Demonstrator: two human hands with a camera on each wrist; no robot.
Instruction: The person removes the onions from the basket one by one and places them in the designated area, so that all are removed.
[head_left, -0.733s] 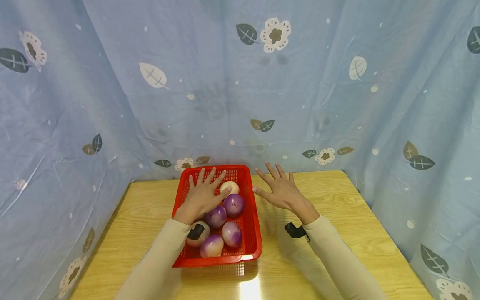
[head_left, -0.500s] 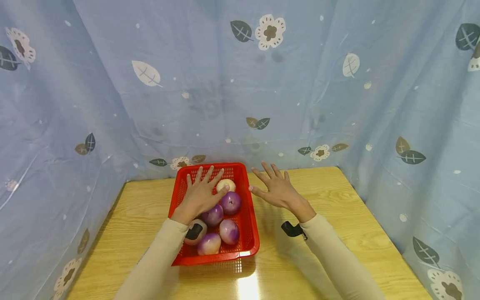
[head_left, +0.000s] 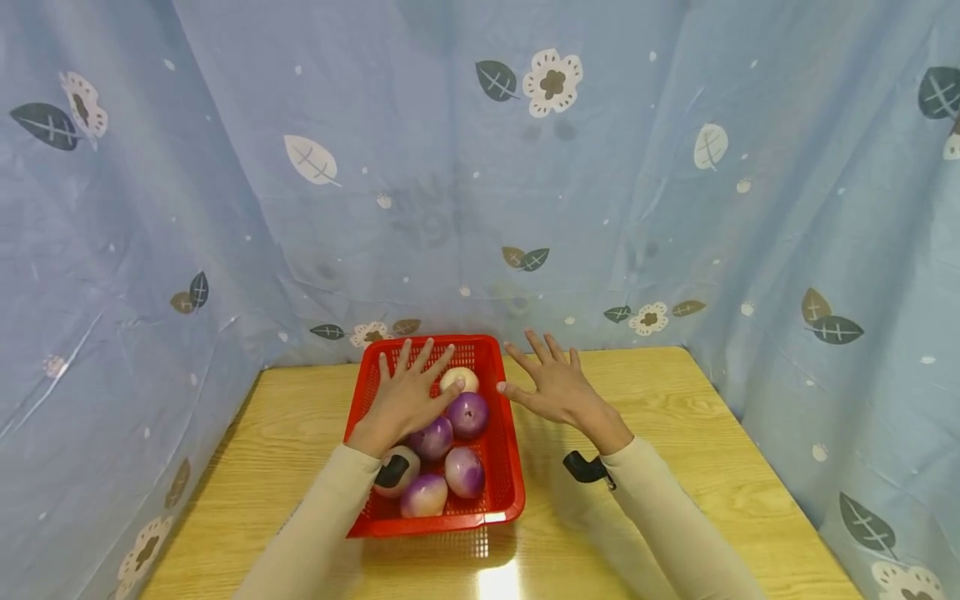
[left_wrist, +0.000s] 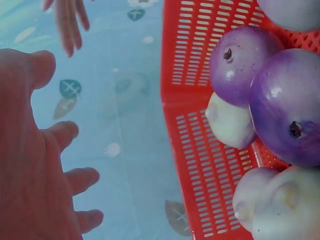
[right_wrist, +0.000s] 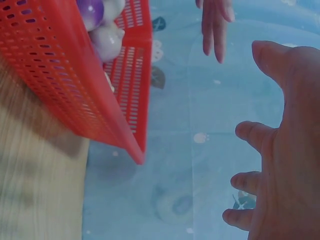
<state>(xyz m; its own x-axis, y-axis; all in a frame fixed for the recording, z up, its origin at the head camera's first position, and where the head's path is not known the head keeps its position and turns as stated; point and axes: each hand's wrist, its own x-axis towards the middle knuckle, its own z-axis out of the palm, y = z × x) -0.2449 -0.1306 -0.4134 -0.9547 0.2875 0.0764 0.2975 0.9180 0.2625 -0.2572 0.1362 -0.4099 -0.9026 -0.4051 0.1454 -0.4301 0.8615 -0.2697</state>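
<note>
My left hand [head_left: 408, 400] hovers over the left part of a red plastic basket [head_left: 435, 525], palm down with fingers spread, holding nothing. Inside the basket lie several round, glossy purple-and-white vegetables, including a deep purple one [head_left: 468, 415] and a paler one [head_left: 465, 472]; their exact kind is unclear. The left forearm and wrist strap partly cover the vegetables nearest to it. Just right of the basket, my right hand [head_left: 558, 387] is raised with fingers spread and holds nothing. In the left wrist view, a purple vegetable [left_wrist: 287, 107] shows a small dark star-shaped mark.
The basket stands on a light wooden table [head_left: 645, 517]. A blue curtain [head_left: 450, 183] with leaf and flower prints surrounds the table at the back and both sides. A black strap mount [head_left: 583, 467] sticks out from the right wrist.
The head view has shifted slightly. Relative to the basket, my right hand has drifted a little left; my left hand keeps nearly the same place.
</note>
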